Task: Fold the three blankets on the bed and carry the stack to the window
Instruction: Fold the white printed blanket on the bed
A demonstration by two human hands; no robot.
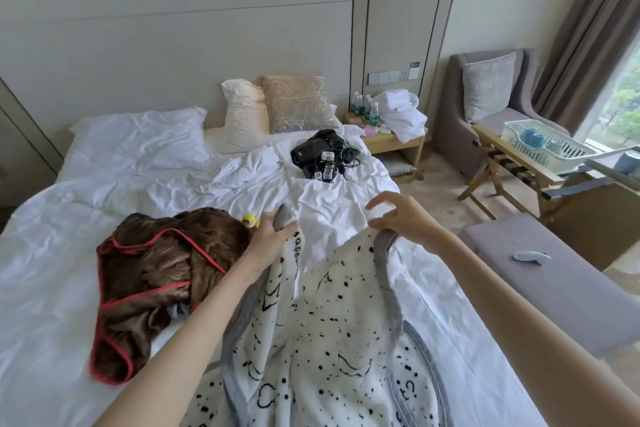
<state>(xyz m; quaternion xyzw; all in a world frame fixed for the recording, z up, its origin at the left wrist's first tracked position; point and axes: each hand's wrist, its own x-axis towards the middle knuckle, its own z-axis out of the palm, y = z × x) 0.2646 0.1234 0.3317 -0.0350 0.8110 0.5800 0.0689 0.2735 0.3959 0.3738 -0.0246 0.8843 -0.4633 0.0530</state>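
Note:
A white blanket (332,333) with black dots and a grey border hangs stretched between my hands over the bed (69,281). My left hand (272,236) pinches one grey-edged corner. My right hand (403,218) pinches the grey border at the other top edge, its other fingers spread. A brown fleece blanket (156,274) with red trim lies crumpled on the bed to the left. A bit of blue-grey cloth (178,309) peeks out under it. The window (620,107) is at the far right.
Black devices and cables (322,156) lie near the pillows (298,104). A small yellow object (251,219) sits behind my left hand. A grey bench (554,284) stands right of the bed, with a luggage rack holding a dish rack (543,142), an armchair (485,104) and a nightstand (391,139) beyond.

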